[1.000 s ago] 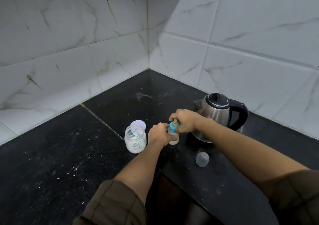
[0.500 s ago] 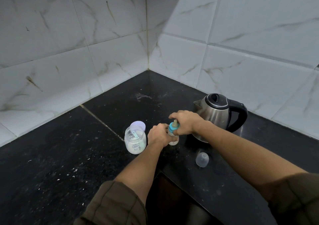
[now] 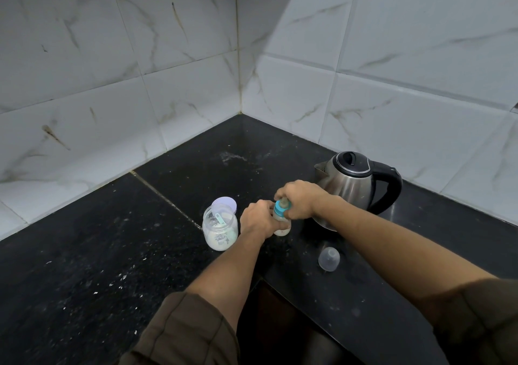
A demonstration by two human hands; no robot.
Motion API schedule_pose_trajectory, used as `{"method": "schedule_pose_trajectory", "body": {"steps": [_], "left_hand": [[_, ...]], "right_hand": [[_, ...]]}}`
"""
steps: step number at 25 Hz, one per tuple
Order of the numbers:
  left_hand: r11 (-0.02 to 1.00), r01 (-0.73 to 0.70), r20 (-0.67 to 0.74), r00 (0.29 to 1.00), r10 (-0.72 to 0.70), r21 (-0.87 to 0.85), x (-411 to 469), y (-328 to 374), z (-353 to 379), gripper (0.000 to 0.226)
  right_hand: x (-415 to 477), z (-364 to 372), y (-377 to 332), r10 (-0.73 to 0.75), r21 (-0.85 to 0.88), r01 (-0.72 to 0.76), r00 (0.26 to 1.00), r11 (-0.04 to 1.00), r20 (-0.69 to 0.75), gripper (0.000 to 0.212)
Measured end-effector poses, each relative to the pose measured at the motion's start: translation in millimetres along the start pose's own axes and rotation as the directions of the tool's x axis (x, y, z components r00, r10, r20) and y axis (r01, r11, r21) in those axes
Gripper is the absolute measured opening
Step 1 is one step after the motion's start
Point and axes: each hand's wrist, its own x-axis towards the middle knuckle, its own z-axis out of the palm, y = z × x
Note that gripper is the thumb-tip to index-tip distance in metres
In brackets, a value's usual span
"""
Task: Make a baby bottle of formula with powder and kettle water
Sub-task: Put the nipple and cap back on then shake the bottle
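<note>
A small baby bottle [image 3: 282, 228] with whitish liquid stands upright on the black counter [image 3: 112, 252]. My left hand [image 3: 259, 221] wraps its body. My right hand [image 3: 301, 198] grips its teal collar [image 3: 279, 208] and nipple from above. To the left stands an open clear jar of white powder [image 3: 220, 231] with a scoop inside, its pale lid [image 3: 224, 203] lying just behind it. The steel kettle [image 3: 353, 185] with a black handle sits behind my right wrist, lid down.
A clear dome cap [image 3: 328, 258] lies on the counter right of the bottle, under my right forearm. White tiled walls meet in a corner at the back. The counter's front edge cuts inward below my arms. White specks dot the counter at left.
Both hands stay on the bottle; my right hand has shifted slightly around the teal collar. Nothing else has moved.
</note>
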Motion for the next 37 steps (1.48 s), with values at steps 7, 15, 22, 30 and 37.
{"method": "schedule_pose_trajectory", "body": {"steps": [7, 15, 22, 30, 37], "left_hand": [[1.000, -0.002, 0.020, 1.000, 0.002, 0.014, 2, 0, -1, 0.040], [0.999, -0.029, 0.002, 1.000, 0.029, -0.040, 2, -3, 4, 0.039], [0.999, -0.026, 0.001, 1.000, 0.026, -0.029, 4, -3, 2, 0.040], [0.999, -0.016, 0.028, 0.999, 0.017, -0.043, 4, -3, 1, 0.046], [0.999, -0.033, -0.013, 0.999, 0.033, 0.004, 1, 1, 3, 0.035]], "right_hand": [[3, 6, -4, 0.088, -0.100, -0.097, 0.992, 0.990, -0.095, 0.060], [9, 8, -14, 0.241, 0.034, -0.239, 0.964, 0.970, -0.108, 0.043], [9, 14, -7, 0.231, 0.097, -0.225, 0.971, 0.969, -0.059, 0.060], [11, -3, -9, 0.056, -0.102, -0.052, 0.998, 0.993, 0.040, 0.051], [4, 10, -26, 0.304, 0.069, -0.298, 0.946, 0.952, -0.108, 0.033]]}}
